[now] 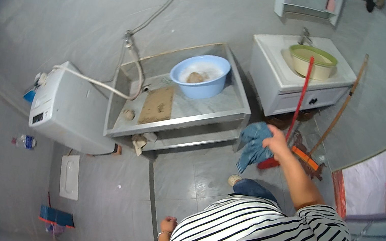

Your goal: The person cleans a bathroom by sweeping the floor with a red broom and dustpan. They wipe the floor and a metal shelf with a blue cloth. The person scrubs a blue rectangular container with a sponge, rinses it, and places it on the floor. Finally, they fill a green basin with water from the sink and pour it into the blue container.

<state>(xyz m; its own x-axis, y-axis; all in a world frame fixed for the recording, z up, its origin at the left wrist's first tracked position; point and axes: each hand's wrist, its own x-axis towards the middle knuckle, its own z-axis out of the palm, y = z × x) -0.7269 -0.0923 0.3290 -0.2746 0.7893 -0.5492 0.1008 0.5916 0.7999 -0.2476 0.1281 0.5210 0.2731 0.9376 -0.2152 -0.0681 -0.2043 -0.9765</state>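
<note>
My right hand grips a wet-looking blue cloth, which hangs over the floor between the stone wash trough and the red-handled tool. Down by my left side, my left hand has its fingers curled, and whether anything is inside them cannot be told. A light blue plastic basin stands in the trough with foamy water and a brownish item in it. Beside it lie a tan washboard-like slab and a small rounded lump.
A washing machine stands left of the trough. At right are a sink cabinet holding a green-rimmed tub, a red pole, and an orange-headed broom. A squat toilet is at left.
</note>
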